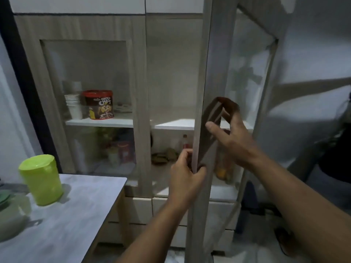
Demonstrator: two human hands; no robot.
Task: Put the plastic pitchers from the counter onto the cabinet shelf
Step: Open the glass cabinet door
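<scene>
A lime-green plastic pitcher [42,180] with a lid stands on the pale counter [79,209] at the lower left. The cabinet's right glass door [204,92] is swung open toward me, edge-on. My left hand [187,172] grips the door's front edge at waist height. My right hand [228,133] rests on the door's outer frame a little higher, fingers spread and thumb toward the edge. Behind the door, a bare white shelf [174,123] shows in the right compartment.
The left compartment behind its shut glass door holds a red-lidded Choco Chips tub [99,104] and stacked white cups [73,105]. Jars and bottles sit on the lower shelf. Green dishes [5,198] lie at the counter's left edge. Drawers are below.
</scene>
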